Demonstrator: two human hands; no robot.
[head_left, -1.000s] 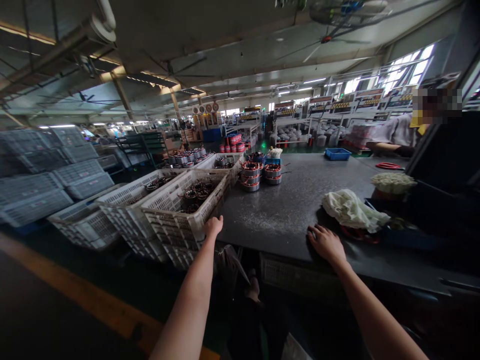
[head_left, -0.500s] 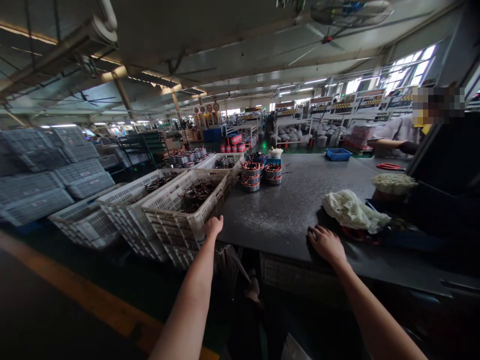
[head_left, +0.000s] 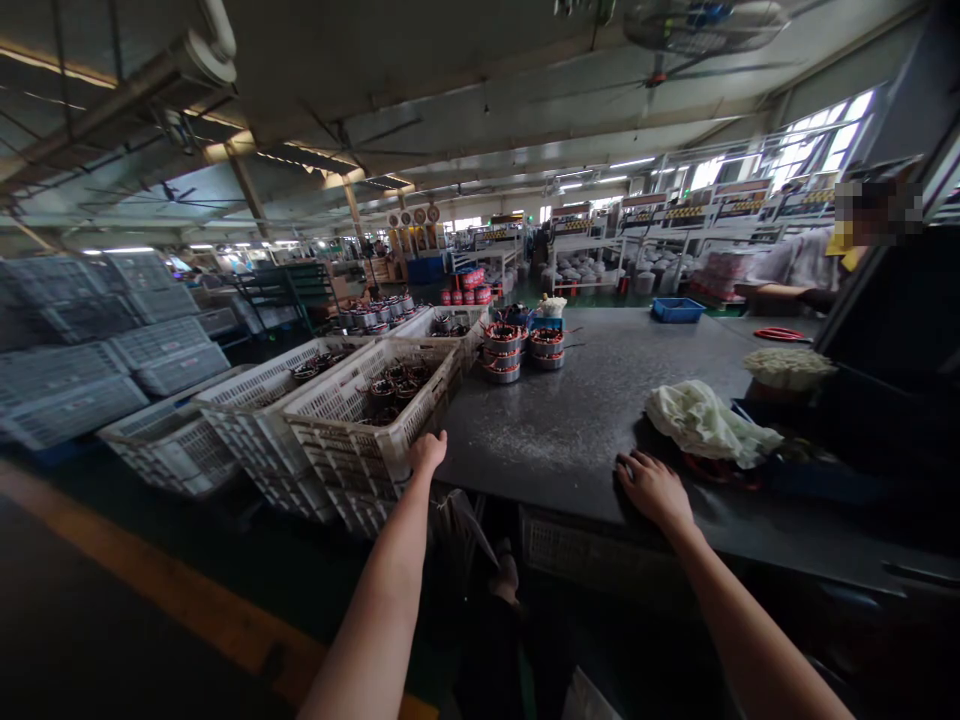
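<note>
My left hand [head_left: 427, 453] is at the left front corner of the dark table [head_left: 540, 430], against the near corner of a white plastic crate [head_left: 352, 435]. Its thumb points up and the other fingers curl down out of sight, so whether they grip the table edge or the crate cannot be made out. My right hand [head_left: 654, 488] lies on the table near its front edge, fingers stretched out and holding nothing. Just beyond it is a crumpled pale cloth [head_left: 705, 420]. Wound motor stators [head_left: 502, 352] stand stacked at the table's far left, and more [head_left: 397, 388] fill part of the crate.
More white crates [head_left: 259, 400] stand to the left, with grey crates [head_left: 67, 370] stacked behind. A blue bin [head_left: 677, 310] sits at the table's far side. A pale bundle [head_left: 787, 367] and red rings [head_left: 781, 334] lie at right, near a co-worker [head_left: 802, 260].
Both my hands stay in the same places. The co-worker at the right has shifted slightly, and the ceiling fan blades have turned.
</note>
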